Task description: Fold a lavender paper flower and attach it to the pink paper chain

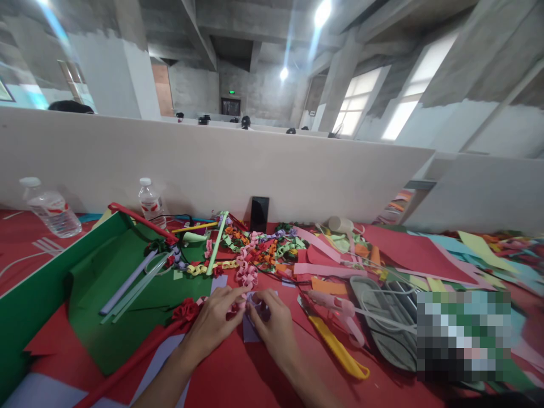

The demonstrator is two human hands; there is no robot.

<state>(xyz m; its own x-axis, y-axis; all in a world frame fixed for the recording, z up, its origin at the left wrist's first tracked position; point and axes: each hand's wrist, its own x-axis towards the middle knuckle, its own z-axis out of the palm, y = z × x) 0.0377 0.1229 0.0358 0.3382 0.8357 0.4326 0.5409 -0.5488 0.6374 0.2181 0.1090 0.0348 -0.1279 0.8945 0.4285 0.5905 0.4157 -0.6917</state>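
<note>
My left hand is closed, its fingers pinching the near end of a pink paper chain that runs away from me over the table. Close beside it, my right hand curls its fingers around a small purple paper loop; the fingers partly hide it. Beneath both hands lies a purple paper piece. To the right of my right hand rest a pink glue gun and a yellow utility knife. A red paper flower on a red stick touches or nearly touches my left wrist.
A green box with paper sticks stands left. Two water bottles and a phone are near the white partition. A grey tray with tools and coloured paper sheets lie right. A glue-gun cord crosses the tray.
</note>
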